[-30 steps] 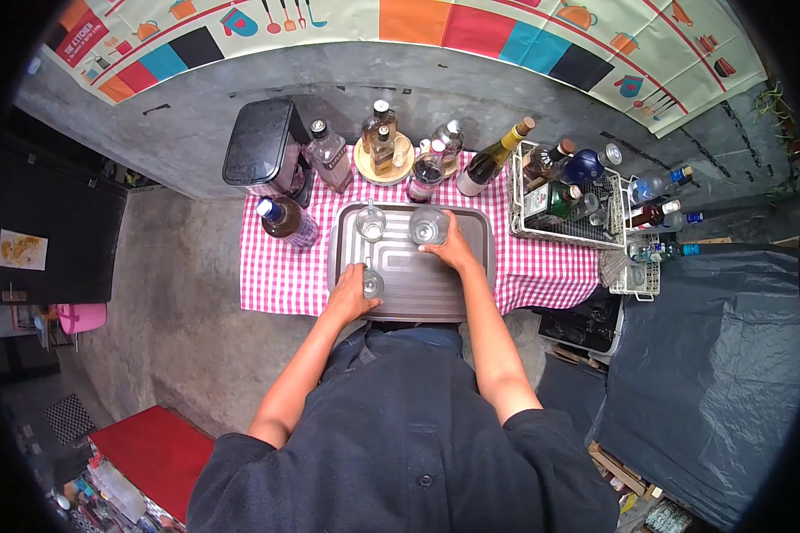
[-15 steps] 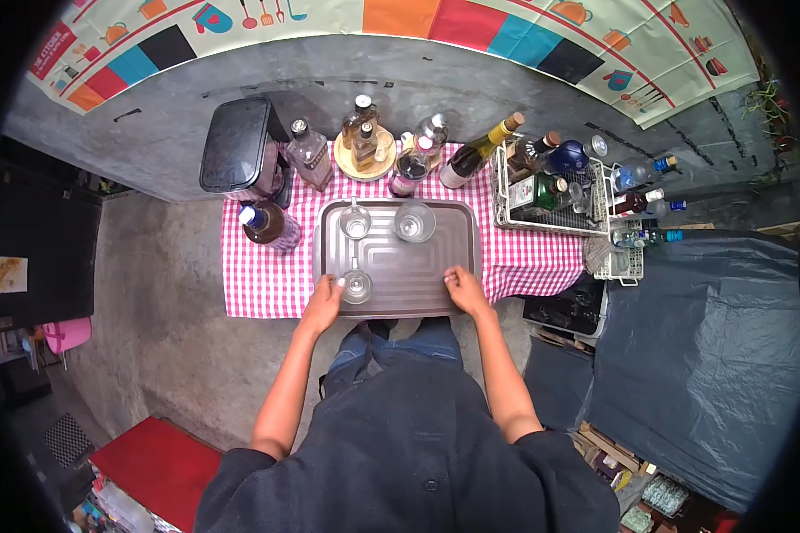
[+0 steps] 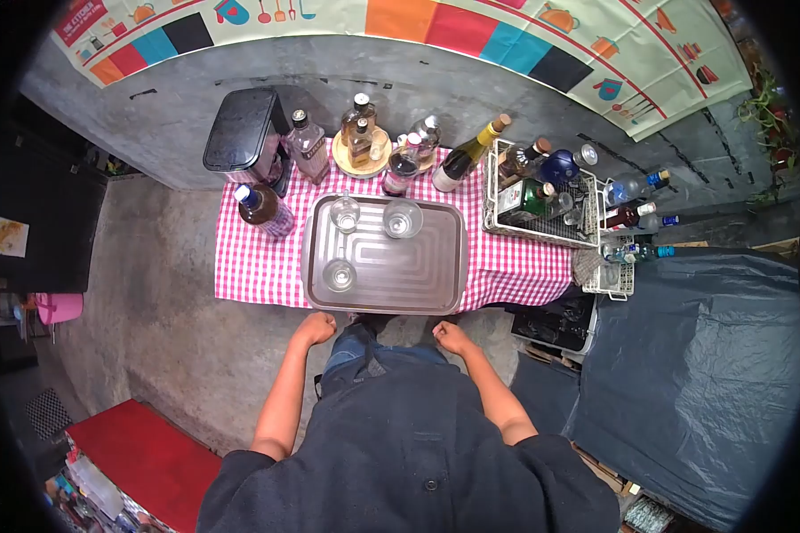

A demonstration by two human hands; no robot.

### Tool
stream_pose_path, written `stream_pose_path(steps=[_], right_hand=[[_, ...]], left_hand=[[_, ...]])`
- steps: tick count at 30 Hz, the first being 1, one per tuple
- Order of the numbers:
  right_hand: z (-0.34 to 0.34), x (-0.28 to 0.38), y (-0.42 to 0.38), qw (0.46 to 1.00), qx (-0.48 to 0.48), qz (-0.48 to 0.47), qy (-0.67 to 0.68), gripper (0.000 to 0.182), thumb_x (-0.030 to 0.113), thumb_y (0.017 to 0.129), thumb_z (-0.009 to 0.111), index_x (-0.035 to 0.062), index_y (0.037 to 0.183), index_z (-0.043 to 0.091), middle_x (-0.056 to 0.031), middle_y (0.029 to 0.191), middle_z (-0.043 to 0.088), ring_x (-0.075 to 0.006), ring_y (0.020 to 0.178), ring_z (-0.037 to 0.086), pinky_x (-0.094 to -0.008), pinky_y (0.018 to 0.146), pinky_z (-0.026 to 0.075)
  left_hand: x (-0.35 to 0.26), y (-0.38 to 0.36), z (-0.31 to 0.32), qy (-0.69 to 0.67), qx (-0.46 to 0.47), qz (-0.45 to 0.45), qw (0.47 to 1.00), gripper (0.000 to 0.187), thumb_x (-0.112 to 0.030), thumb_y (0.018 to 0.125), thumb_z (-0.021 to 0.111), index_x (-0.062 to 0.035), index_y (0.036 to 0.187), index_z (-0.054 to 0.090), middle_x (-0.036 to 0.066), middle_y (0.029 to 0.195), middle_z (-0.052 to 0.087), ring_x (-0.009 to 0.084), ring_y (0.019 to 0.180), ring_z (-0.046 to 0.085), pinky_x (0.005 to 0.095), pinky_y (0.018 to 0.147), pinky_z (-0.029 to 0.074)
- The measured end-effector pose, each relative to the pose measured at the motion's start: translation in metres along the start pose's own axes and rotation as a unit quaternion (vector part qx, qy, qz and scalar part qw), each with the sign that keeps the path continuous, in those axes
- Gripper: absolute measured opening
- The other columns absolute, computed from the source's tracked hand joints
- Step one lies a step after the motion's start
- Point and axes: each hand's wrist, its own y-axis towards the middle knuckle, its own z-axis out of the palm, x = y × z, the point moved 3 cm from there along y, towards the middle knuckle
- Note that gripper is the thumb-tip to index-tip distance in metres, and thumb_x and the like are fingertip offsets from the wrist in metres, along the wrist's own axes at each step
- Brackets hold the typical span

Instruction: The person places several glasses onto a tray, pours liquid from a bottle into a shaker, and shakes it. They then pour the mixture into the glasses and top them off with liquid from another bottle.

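Observation:
A brown tray [image 3: 391, 289] lies on the pink checkered cloth [image 3: 258, 271]. On it stand two glasses at the back, a smaller one [image 3: 345, 214] and a wider one [image 3: 404, 219], and another glass [image 3: 339, 275] at the front left. My left hand [image 3: 316, 328] is curled closed just off the tray's front left edge, touching nothing. Near the front right edge, my right hand [image 3: 452, 337] is also curled closed and clear of the tray. Nothing shows in either hand.
Bottles stand behind the tray, some on a wooden plate [image 3: 362, 166]. A wire basket [image 3: 542, 233] of bottles is at the right, a black bin [image 3: 244, 133] at the back left. A purple-labelled bottle [image 3: 265, 212] stands left of the tray.
Both hands have drawn back from the tray's front part toward my body and have closed. The view has shifted slightly; the glasses keep their places on the tray.

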Motion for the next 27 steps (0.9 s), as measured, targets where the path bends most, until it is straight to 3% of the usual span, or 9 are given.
stream_pose_path(steps=[4,6,10,12,15,20,22,27], right_hand=[[-0.001,-0.049,-0.014,0.998,0.010,0.036,0.058,0.016,0.015,0.093,0.054,0.0015,0.099,0.059,-0.0060,0.079,0.061,-0.0156,0.066,0.059,-0.0318,0.062,0.050],[-0.007,-0.064,-0.034,0.990,0.019,0.085,0.111,0.020,0.022,0.093,0.057,0.0030,0.099,0.059,-0.0059,0.080,0.061,-0.0163,0.063,0.059,-0.0315,0.059,0.049],[-0.006,-0.096,-0.063,0.983,0.046,0.132,0.119,0.030,0.030,0.092,0.058,0.0027,0.105,0.060,-0.0082,0.083,0.062,-0.0186,0.073,0.063,-0.0339,0.057,0.049],[-0.002,-0.116,-0.081,0.968,0.090,0.198,0.124,0.045,0.040,0.091,0.059,0.0025,0.115,0.060,-0.0121,0.093,0.064,-0.0227,0.088,0.064,-0.0387,0.063,0.050],[0.010,-0.144,-0.097,0.956,0.176,0.179,0.152,0.056,0.049,0.089,0.058,0.0040,0.123,0.059,-0.0142,0.106,0.064,-0.0256,0.096,0.062,-0.0410,0.073,0.051],[0.034,-0.204,-0.119,0.966,0.158,0.103,0.178,0.059,0.052,0.089,0.057,0.0011,0.118,0.063,-0.0144,0.112,0.065,-0.0267,0.095,0.062,-0.0372,0.082,0.050],[0.036,-0.226,-0.123,0.969,0.160,0.071,0.174,0.060,0.051,0.089,0.057,-0.0006,0.118,0.063,-0.0148,0.112,0.065,-0.0269,0.096,0.062,-0.0362,0.083,0.049],[0.040,-0.262,-0.156,0.928,0.201,0.196,0.243,0.062,0.052,0.093,0.052,0.0004,0.126,0.058,-0.0132,0.119,0.064,-0.0234,0.104,0.060,-0.0372,0.086,0.048]], left_hand=[[-0.032,0.002,0.033,0.012,-0.066,0.012,0.998,0.024,-0.024,0.081,0.058,-0.0047,0.088,0.070,0.020,0.092,0.069,0.0355,0.092,0.066,0.0420,0.083,0.050],[-0.051,0.002,0.053,-0.063,-0.029,0.059,0.996,0.027,-0.024,0.082,0.057,-0.0042,0.095,0.070,0.024,0.097,0.067,0.0397,0.097,0.064,0.0444,0.086,0.049],[-0.060,0.021,0.103,-0.005,-0.010,0.064,0.998,0.032,-0.024,0.084,0.056,-0.0012,0.106,0.065,0.027,0.102,0.065,0.0408,0.100,0.063,0.0450,0.088,0.049],[-0.068,0.024,0.126,0.011,-0.038,0.056,0.998,0.032,-0.024,0.084,0.056,-0.0010,0.105,0.065,0.027,0.103,0.065,0.0412,0.102,0.062,0.0453,0.088,0.049],[-0.072,0.017,0.154,0.018,-0.071,0.048,0.996,0.031,-0.023,0.085,0.054,-0.0005,0.104,0.065,0.028,0.103,0.065,0.0421,0.104,0.061,0.0461,0.089,0.048],[-0.081,-0.011,0.180,0.020,-0.135,0.027,0.990,0.032,-0.022,0.085,0.053,-0.0004,0.104,0.065,0.028,0.102,0.065,0.0429,0.105,0.060,0.0463,0.090,0.048],[-0.077,-0.018,0.195,-0.010,-0.159,-0.034,0.987,0.032,-0.022,0.084,0.054,-0.0002,0.104,0.066,0.028,0.104,0.065,0.0420,0.106,0.060,0.0455,0.092,0.047],[-0.092,-0.017,0.221,0.035,-0.131,-0.050,0.990,0.034,-0.022,0.083,0.055,0.0003,0.106,0.066,0.028,0.107,0.065,0.0406,0.109,0.060,0.0442,0.094,0.046]])
